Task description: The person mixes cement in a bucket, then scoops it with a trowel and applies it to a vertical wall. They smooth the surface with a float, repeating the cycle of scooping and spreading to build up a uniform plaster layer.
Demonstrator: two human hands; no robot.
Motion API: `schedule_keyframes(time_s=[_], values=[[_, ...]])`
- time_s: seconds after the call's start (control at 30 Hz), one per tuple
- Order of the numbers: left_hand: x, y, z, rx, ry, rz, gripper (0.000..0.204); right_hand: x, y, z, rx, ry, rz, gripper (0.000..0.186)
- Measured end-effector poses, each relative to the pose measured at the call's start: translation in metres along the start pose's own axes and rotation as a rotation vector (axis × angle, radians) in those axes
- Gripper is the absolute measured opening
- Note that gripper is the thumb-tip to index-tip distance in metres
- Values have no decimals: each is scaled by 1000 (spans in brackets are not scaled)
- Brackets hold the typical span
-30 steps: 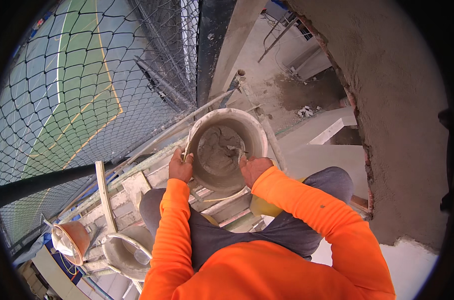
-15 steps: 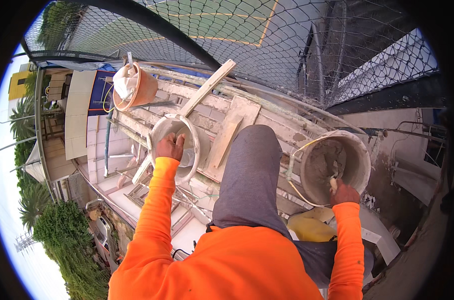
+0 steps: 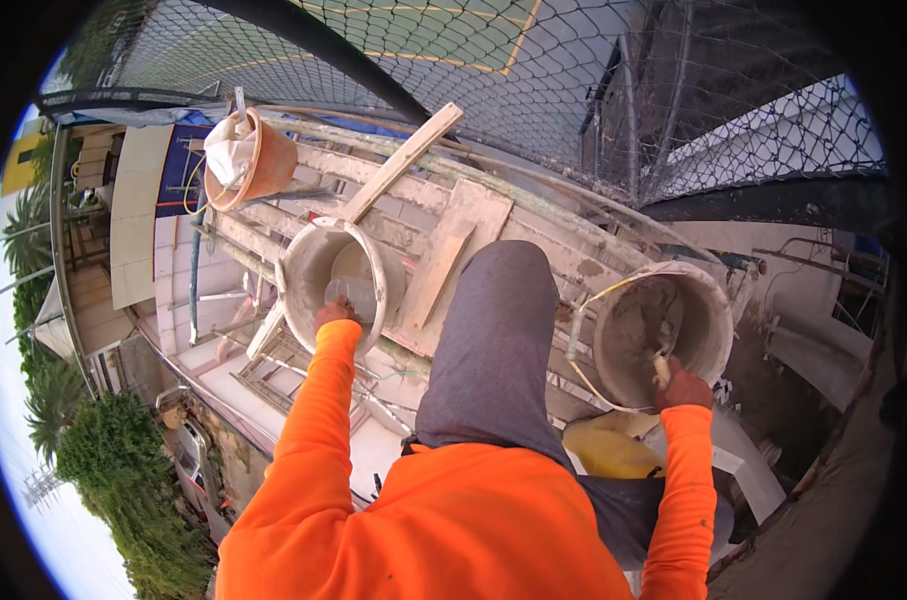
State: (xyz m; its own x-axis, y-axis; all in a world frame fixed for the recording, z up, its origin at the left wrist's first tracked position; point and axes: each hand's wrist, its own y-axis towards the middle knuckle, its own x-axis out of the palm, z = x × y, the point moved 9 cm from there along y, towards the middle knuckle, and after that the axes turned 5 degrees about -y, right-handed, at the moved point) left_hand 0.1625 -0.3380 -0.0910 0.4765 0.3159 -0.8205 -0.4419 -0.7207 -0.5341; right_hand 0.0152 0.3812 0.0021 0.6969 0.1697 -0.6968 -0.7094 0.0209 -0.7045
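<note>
While the left hand (image 3: 335,312) reaches into the pale bucket (image 3: 318,285) at ten o'clock, fingers curled on a small container (image 3: 351,292), the right hand (image 3: 681,385) at three o'clock closes round a trowel handle (image 3: 661,368) in the mortar bucket (image 3: 663,325). That handle's long axis runs toward twelve o'clock, its blade hidden in grey mix. Compared with half a second ago, the left hand has gone from the rim to inside the bucket; an orange bucket (image 3: 258,160) stands beyond.
</note>
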Motion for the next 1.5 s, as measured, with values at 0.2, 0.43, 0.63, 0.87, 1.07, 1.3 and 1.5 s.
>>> schedule_keyframes(time_s=[0.2, 0.43, 0.63, 0.87, 1.07, 1.3, 1.5], values=[[-107, -96, 47, 471, -45, 532, 12, 10, 1, 6, 17, 9, -31, 41], [-240, -211, 157, 1021, -120, 706, 24, 4, 9, 12, -5, 29, -24, 36], [-275, -332, 307, 1600, -30, 599, 32, -4, 10, 19, -24, 102, 12, 30], [-180, -443, 422, 2109, 278, 167, 45, -4, 11, 26, 31, 129, 29, 22], [-89, -488, 461, 2275, 378, -134, 30, 7, 13, 27, 33, 146, 2, 24], [-69, -492, 486, 2250, 308, -75, 26, 13, 12, 30, 43, 232, -35, 19], [-65, -492, 491, 2228, 309, -80, 22, 15, 12, 31, 52, 228, -18, 20]])
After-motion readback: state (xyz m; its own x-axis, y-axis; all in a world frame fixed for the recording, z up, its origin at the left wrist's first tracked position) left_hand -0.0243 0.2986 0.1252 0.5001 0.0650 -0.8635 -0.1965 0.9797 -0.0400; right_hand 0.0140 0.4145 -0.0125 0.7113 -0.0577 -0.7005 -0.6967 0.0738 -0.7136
